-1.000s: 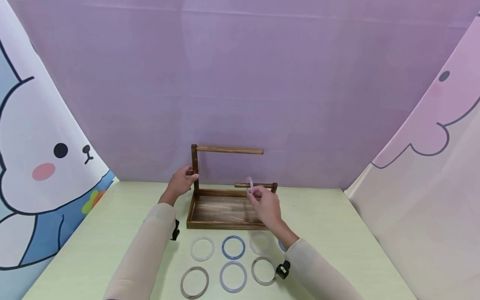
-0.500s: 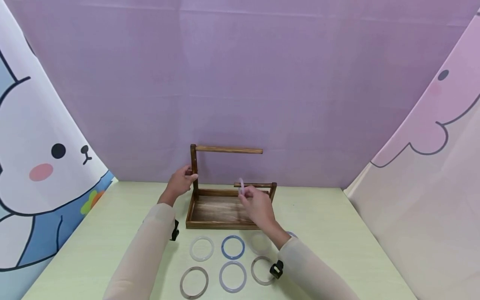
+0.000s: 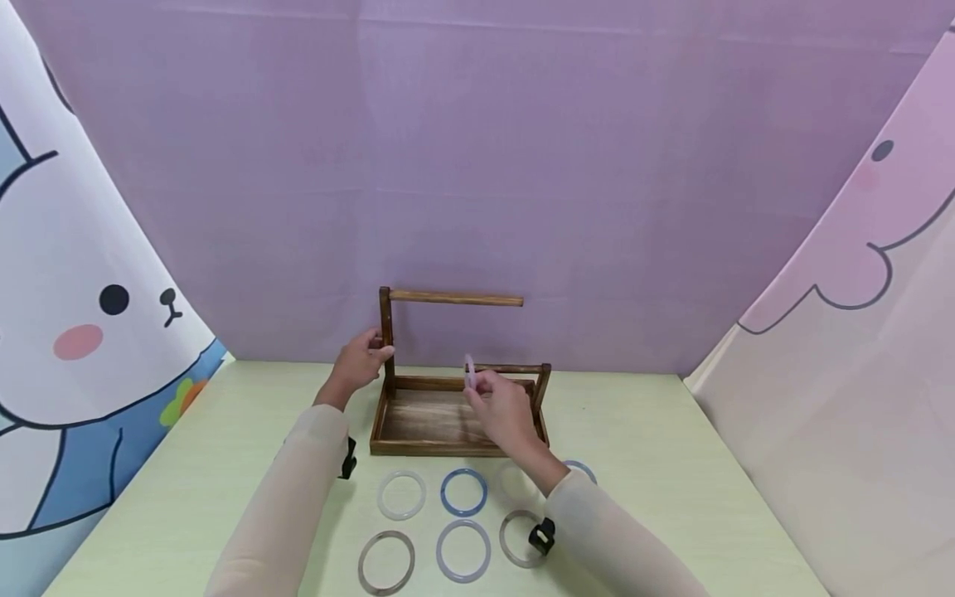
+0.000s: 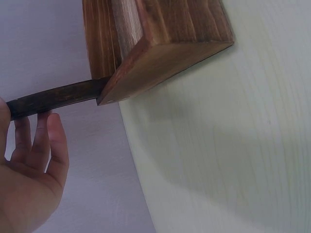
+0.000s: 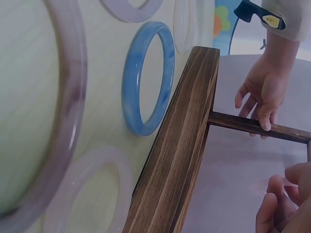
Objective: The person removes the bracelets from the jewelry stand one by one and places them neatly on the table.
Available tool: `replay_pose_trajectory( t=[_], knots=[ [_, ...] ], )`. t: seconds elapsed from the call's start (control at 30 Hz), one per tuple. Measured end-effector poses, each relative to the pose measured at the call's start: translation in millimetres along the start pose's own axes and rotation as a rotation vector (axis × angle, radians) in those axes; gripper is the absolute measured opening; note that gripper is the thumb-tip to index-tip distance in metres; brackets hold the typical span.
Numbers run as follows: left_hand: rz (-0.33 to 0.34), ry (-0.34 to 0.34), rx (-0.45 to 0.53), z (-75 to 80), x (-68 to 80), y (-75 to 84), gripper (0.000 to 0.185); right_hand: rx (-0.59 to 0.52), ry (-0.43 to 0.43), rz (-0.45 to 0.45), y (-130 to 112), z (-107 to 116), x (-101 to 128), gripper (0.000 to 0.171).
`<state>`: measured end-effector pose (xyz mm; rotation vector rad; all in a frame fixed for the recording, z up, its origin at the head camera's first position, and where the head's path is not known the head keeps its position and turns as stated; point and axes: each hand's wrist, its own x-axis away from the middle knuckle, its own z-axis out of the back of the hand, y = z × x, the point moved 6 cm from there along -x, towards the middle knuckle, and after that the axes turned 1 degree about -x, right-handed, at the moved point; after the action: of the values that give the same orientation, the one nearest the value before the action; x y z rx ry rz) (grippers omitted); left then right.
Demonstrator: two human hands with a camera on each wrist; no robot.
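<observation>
A brown wooden stand (image 3: 448, 448) has a shallow tray base, a tall post at the left with an upper rod (image 3: 455, 298), and a short post at the right with a lower rod (image 3: 515, 368). My left hand (image 3: 356, 365) grips the tall post, thumb in front; in the left wrist view, fingers (image 4: 57, 138) lie along the dark post. Between thumb and fingertips, my right hand (image 3: 507, 410) pinches a pale lilac bangle (image 3: 469, 371), nearly edge-on, at the lower rod's free left end. The right wrist view shows part of that hand, but not the held bangle.
Several bangles lie in two rows before the stand: white (image 3: 402, 517), blue (image 3: 463, 513) and a blue one (image 3: 585, 469) partly under my right arm; nearer are brownish (image 3: 366, 550), lilac (image 3: 463, 578) and grey (image 3: 522, 564) ones. A purple cloth (image 3: 597, 207) hangs behind.
My right hand has moved left with the lilac bangle, from over the lower rod's middle to its free end. The left hand has stayed on the post.
</observation>
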<state>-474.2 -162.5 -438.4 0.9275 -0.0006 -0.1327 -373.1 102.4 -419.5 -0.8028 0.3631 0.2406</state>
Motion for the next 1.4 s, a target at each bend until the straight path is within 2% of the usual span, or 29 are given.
replay_pose_trajectory(
  t=[0.43,0.73,0.97,1.2,1.4],
  knots=[
    [-0.013,0.005,0.005,-0.3,0.0,1.6,0.035,0.019,-0.013,0.05,-3,-4,0,0.009],
    [-0.011,0.006,0.005,-0.5,-2.3,0.1,0.041,0.052,-0.02,0.115,-6,-4,2,0.009],
    [-0.007,0.0,0.01,-0.6,-1.0,-0.8,0.047,0.07,-0.075,0.106,-3,-8,4,0.01],
    [-0.013,-0.001,0.013,-0.2,-0.2,1.1,0.046,0.084,-0.105,0.157,-3,-8,8,0.011],
    [-0.007,-0.001,0.016,0.5,0.5,1.8,0.046,0.097,-0.126,0.16,0,-6,13,0.016]
  ],
)
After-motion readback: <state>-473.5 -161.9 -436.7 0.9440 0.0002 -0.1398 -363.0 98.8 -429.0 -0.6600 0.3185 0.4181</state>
